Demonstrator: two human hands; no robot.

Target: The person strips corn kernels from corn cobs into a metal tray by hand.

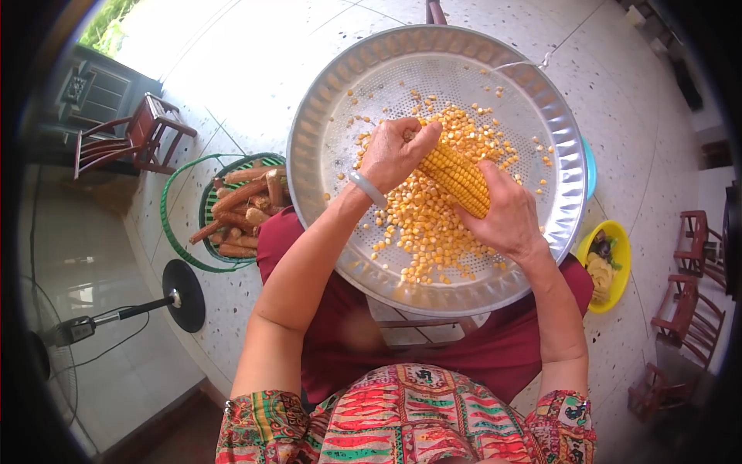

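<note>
At the left, toward the far side, a dark red wooden chair point(147, 133) stands on the pale speckled floor point(239, 85); nearer, the round black base point(184, 298) of a floor fan shows. Right of these, a green basket point(204, 203) with a hoop handle holds a heap of reddish-brown bare cobs point(246, 197). Just beside it, in the middle, a wide round metal pan point(382, 83) with a perforated bottom and ridged wall extends above the person's dark red trousers point(340, 352).

Over the pan, the left hand point(398, 158), a pale bangle point(368, 189) at its wrist, is closed around the far left end of a yellow corn cob point(456, 179). The cob slants toward the near right, with rows of kernels along its visible side. Loose yellow kernels point(421, 224) lie thickly around and below it, thinning toward the wall. The right hand point(502, 209) clasps the cob's near right end, its thumb along the far side.

Farther right, a yellow bowl point(623, 259) on the floor contains pale and dark pieces, and small wooden chairs point(680, 309) stand along the right edge.
</note>
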